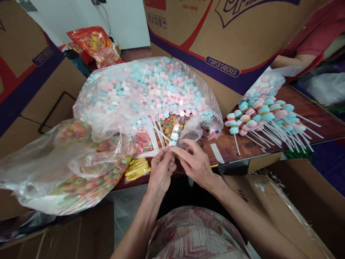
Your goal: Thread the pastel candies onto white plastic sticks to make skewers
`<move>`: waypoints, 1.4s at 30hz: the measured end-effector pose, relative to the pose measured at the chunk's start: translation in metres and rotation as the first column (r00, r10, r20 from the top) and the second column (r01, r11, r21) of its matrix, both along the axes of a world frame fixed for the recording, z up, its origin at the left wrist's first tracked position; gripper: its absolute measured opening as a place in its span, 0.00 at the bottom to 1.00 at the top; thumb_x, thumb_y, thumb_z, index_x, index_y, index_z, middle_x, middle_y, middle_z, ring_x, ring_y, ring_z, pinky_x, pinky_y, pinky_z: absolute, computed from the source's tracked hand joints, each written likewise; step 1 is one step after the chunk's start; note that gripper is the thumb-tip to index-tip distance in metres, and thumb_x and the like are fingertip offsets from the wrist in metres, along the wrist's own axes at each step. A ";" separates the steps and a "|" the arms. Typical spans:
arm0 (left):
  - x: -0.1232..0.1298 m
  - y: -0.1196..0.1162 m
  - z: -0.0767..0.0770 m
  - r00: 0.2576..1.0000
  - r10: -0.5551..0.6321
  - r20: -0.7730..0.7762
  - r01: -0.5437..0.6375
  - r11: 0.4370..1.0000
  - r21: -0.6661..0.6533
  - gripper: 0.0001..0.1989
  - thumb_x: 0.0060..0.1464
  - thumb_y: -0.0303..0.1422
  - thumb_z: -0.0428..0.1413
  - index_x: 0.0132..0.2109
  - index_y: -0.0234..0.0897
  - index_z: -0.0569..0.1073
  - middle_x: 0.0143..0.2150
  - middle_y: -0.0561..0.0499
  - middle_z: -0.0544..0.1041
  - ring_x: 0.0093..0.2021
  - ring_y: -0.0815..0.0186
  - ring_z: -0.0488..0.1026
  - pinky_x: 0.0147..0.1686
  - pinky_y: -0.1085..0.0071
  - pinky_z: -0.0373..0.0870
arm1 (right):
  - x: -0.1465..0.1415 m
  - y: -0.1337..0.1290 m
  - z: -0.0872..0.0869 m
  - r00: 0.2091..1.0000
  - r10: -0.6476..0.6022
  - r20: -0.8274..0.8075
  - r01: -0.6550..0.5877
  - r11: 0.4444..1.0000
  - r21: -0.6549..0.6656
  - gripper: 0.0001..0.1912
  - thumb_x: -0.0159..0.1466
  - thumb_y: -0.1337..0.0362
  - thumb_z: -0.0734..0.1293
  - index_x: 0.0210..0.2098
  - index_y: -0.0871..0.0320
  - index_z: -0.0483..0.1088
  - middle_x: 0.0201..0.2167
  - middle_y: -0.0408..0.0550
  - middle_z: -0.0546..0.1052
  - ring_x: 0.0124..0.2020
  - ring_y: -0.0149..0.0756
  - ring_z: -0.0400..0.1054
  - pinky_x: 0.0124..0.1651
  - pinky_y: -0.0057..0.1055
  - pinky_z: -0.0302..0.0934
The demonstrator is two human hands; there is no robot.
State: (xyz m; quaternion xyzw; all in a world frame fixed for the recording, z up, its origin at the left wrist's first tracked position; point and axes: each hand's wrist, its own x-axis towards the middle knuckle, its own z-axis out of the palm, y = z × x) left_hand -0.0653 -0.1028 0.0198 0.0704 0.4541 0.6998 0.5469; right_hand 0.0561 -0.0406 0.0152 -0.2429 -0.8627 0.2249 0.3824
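Note:
A marshmallow candy stick [175,136] in clear wrapping, with pink, white and blue layers, stands upright above my fingertips. My left hand [163,167] is closed in a pinch around its base, which the fingers hide. My right hand [195,162] pinches a gold twist tie against that same base, and only a sliver of the tie shows. A bundle of gold twist ties [137,169] lies just left of my left hand. Behind my hands, white sticks [153,135] rest against a bag of ring-shaped gummies [144,141].
Behind is a large clear bag of pastel marshmallows [151,86]. At left sags a bag of gummy rings [81,176]. Finished candy skewers [266,117] are piled at right. Big cartons [199,39] stand behind; an open carton [293,187] sits lower right. A co-worker's arm [299,61] shows at upper right.

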 end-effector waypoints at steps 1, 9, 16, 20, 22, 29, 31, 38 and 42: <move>0.000 -0.001 0.000 1.000 -0.008 0.005 0.008 1.000 0.002 0.17 0.42 0.35 0.70 0.35 0.31 0.73 0.20 0.62 0.58 0.18 0.82 0.46 0.16 0.83 0.41 | 0.000 0.004 -0.001 0.999 0.025 0.045 -0.028 0.997 0.071 0.16 0.69 0.70 0.59 0.51 0.54 0.74 0.47 0.55 0.73 0.43 0.39 0.69 0.45 0.38 0.67; 0.001 -0.005 0.009 0.986 -0.066 0.153 0.067 0.998 0.000 0.14 0.47 0.32 0.68 0.32 0.32 0.69 0.21 0.60 0.64 0.16 0.83 0.45 0.16 0.84 0.43 | -0.005 0.007 -0.001 0.997 0.069 0.024 -0.073 0.958 0.276 0.12 0.69 0.72 0.58 0.43 0.60 0.73 0.39 0.55 0.75 0.42 0.40 0.69 0.46 0.37 0.66; 0.008 -0.004 0.012 0.981 -0.007 0.195 -0.001 0.999 0.043 0.15 0.44 0.31 0.69 0.32 0.33 0.70 0.22 0.61 0.65 0.16 0.84 0.49 0.16 0.85 0.46 | -0.018 0.001 -0.001 0.998 -0.062 0.026 0.059 0.993 0.106 0.09 0.69 0.69 0.55 0.38 0.58 0.66 0.34 0.53 0.70 0.36 0.41 0.65 0.39 0.37 0.63; 0.011 0.001 0.008 0.984 -0.027 0.176 0.024 1.000 0.018 0.17 0.42 0.37 0.71 0.36 0.34 0.75 0.27 0.57 0.72 0.23 0.77 0.64 0.22 0.81 0.61 | -0.022 -0.006 0.000 0.993 -0.117 -0.024 0.117 0.993 -0.005 0.07 0.69 0.69 0.55 0.37 0.57 0.63 0.32 0.50 0.69 0.34 0.39 0.64 0.37 0.35 0.60; 0.011 0.002 0.010 0.983 -0.062 0.170 0.052 0.997 0.062 0.19 0.42 0.40 0.70 0.39 0.35 0.76 0.34 0.52 0.76 0.32 0.71 0.72 0.30 0.76 0.68 | -0.018 -0.008 0.004 0.990 -0.132 -0.052 0.125 0.986 -0.114 0.06 0.68 0.69 0.56 0.36 0.57 0.63 0.32 0.48 0.68 0.34 0.38 0.64 0.37 0.34 0.60; 0.016 -0.010 0.027 0.950 -0.185 -0.252 0.218 0.970 0.110 0.24 0.53 0.55 0.57 0.31 0.36 0.79 0.40 0.44 0.78 0.41 0.61 0.73 0.39 0.68 0.70 | 0.015 0.000 0.034 0.973 -0.156 -0.171 0.041 0.844 -0.534 0.08 0.69 0.63 0.60 0.33 0.56 0.64 0.29 0.43 0.67 0.29 0.32 0.63 0.30 0.28 0.57; 0.020 -0.011 0.025 0.897 -0.237 -0.374 0.268 0.963 0.034 0.25 0.56 0.55 0.54 0.29 0.37 0.79 0.37 0.44 0.78 0.41 0.60 0.73 0.42 0.67 0.70 | 0.022 -0.002 0.040 0.965 -0.174 -0.197 0.059 0.873 -0.484 0.07 0.69 0.64 0.61 0.33 0.56 0.65 0.29 0.43 0.68 0.30 0.32 0.63 0.31 0.28 0.58; 0.036 -0.006 0.030 0.895 -0.365 -0.255 0.394 0.917 0.069 0.15 0.51 0.42 0.65 0.42 0.38 0.82 0.42 0.46 0.80 0.45 0.62 0.74 0.49 0.68 0.68 | 0.044 -0.028 0.040 0.936 -0.166 -0.310 -0.025 0.848 -0.530 0.06 0.66 0.66 0.65 0.32 0.56 0.71 0.30 0.45 0.72 0.33 0.35 0.66 0.37 0.31 0.61; 0.057 0.000 0.038 0.906 -0.352 -0.234 0.374 0.926 0.055 0.15 0.46 0.37 0.67 0.43 0.37 0.82 0.41 0.46 0.81 0.41 0.61 0.76 0.45 0.66 0.72 | 0.060 -0.034 0.029 0.815 -0.380 -0.437 -0.237 0.471 -0.850 0.08 0.61 0.60 0.71 0.28 0.56 0.74 0.29 0.46 0.73 0.31 0.34 0.66 0.38 0.31 0.63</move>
